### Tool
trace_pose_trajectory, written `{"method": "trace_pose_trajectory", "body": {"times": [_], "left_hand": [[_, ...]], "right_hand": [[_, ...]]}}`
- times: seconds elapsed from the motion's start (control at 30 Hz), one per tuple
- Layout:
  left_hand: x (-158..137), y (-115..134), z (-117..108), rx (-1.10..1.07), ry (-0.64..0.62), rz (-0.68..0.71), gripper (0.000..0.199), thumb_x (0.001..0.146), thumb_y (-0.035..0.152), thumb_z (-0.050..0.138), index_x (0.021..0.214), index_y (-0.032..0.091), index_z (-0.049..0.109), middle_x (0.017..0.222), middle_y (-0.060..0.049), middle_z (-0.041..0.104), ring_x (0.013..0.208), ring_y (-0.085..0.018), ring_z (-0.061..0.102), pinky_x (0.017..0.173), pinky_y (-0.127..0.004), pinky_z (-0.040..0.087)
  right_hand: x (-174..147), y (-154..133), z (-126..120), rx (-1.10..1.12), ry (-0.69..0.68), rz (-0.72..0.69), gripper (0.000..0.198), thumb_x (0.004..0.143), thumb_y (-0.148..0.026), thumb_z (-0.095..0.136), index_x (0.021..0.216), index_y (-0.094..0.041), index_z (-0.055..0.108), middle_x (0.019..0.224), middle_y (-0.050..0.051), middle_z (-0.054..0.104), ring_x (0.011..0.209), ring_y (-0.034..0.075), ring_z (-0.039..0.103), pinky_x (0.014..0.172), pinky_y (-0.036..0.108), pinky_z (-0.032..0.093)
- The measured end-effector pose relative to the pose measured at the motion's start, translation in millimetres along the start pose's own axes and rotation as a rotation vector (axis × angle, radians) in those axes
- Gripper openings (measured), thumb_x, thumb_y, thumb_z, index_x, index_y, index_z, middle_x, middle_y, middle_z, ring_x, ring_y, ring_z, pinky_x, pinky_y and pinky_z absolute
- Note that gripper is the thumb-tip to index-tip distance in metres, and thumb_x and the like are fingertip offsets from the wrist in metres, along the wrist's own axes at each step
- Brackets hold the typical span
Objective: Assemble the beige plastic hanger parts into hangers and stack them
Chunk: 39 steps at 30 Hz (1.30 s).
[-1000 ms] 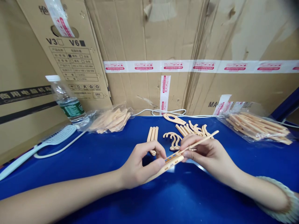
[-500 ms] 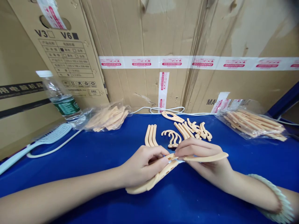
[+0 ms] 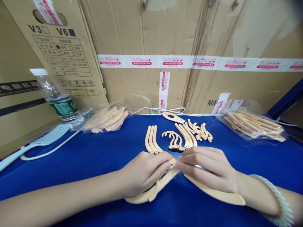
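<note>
- Two hands meet at centre front of the blue table [image 3: 94,157]: left hand [image 3: 144,171] pinches the inner end of the left hanger arm [image 3: 151,192], right hand [image 3: 208,170] pinches the inner end of the right hanger arm [image 3: 217,194].
- Arms join at the fingertips; long axes splay down-left and down-right, an inverted V, lying on the table.
- Open table to the left front; cardboard boxes [image 3: 146,37] wall off the back edge.
- Loose curved pieces [image 3: 151,143] and hooks [image 3: 174,140] sit just beyond the hands.
- Bagged parts [image 3: 255,126] far right, another bag [image 3: 106,118] left, by a water bottle [image 3: 55,96] and comb [image 3: 42,140].
- Readable: "V3", "V6" on the left box; red-printed tape [image 3: 189,62], text too small.
</note>
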State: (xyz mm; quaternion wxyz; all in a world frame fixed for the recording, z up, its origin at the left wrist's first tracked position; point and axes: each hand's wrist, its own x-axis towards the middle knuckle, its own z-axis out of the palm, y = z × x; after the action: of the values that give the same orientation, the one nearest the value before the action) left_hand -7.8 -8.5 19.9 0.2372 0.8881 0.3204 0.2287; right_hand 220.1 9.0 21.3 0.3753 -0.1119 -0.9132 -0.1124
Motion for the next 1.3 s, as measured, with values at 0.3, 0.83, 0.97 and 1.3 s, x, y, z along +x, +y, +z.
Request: {"method": "trace_pose_trajectory", "body": {"times": [0.3,0.83,0.97,1.3], "left_hand": [[-2,-3,0,0.286,-0.065,-0.019,0.030,0.102,0.028,0.025,0.082,0.021,0.046,0.063,0.003,0.045,0.051,-0.015,0.045,0.051,-0.025,0.031],[1,-1,-5,-0.075,-0.044,-0.083,0.036,0.103,0.029,0.028,0.074,0.019,0.047,0.066,0.003,0.044,0.057,-0.011,0.042,0.057,-0.024,0.031],[4,-9,-6,-0.353,0.069,-0.245,0.038,0.102,0.037,0.033,0.077,0.018,0.055,0.061,0.004,0.046,0.054,-0.010,0.044,0.054,-0.021,0.034],[16,-39,-8,-1.249,0.035,-0.261,0.032,0.088,0.047,0.061,0.093,0.015,0.060,0.060,-0.004,0.068,0.038,-0.009,0.053,0.039,-0.015,0.040]], "right_hand": [[-1,0,1,-0.051,0.017,-0.155,0.022,0.096,-0.008,0.046,0.091,-0.009,0.068,0.083,0.008,0.070,0.082,0.019,0.065,0.065,0.031,0.053],[6,-29,1,-0.166,0.220,-0.032,0.020,0.089,-0.003,0.058,0.080,-0.015,0.071,0.074,0.002,0.074,0.073,0.012,0.069,0.068,0.023,0.058],[13,-9,-20,-0.034,0.192,0.220,0.021,0.096,-0.018,0.052,0.093,-0.025,0.071,0.081,0.003,0.073,0.077,0.016,0.069,0.069,0.027,0.058],[-5,115,-70,0.487,-0.363,1.264,0.041,0.082,-0.019,0.065,0.122,-0.014,0.057,0.067,0.000,0.064,0.056,0.012,0.061,0.048,0.022,0.055]]}}
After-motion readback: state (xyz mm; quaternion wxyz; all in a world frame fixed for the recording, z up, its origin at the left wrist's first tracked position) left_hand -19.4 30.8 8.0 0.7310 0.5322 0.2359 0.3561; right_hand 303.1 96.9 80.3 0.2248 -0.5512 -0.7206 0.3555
